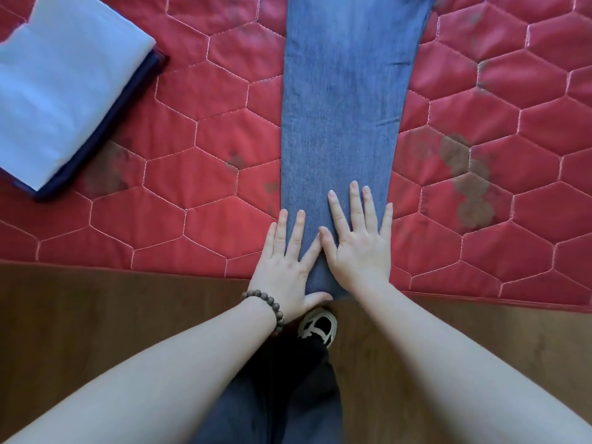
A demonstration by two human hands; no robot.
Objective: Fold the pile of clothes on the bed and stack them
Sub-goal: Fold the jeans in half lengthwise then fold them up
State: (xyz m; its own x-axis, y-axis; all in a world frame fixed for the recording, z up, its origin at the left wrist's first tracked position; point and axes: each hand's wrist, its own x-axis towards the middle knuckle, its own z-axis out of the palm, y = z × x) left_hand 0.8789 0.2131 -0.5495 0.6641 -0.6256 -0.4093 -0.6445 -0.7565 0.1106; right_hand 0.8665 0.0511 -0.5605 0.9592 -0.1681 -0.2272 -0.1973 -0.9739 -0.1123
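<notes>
Item: blue jeans, laid lengthwise across the red quilted bed cover, hem end at the bed's near edge, the rest running to the far edge and out of view.

Hands: your left hand and right hand lie flat side by side on the hem end, fingers straight and spread, pressing, gripping nothing.

Handling, by judgement: denim is likely heavy, limp but fairly stiff, not slippery; it should hold a crease. Take hold at the hem, one hand at each side edge, and carry it toward the waist.

Also present: folded stack, pale blue over navy, at the bed's far left corner, well apart from the jeans.
</notes>
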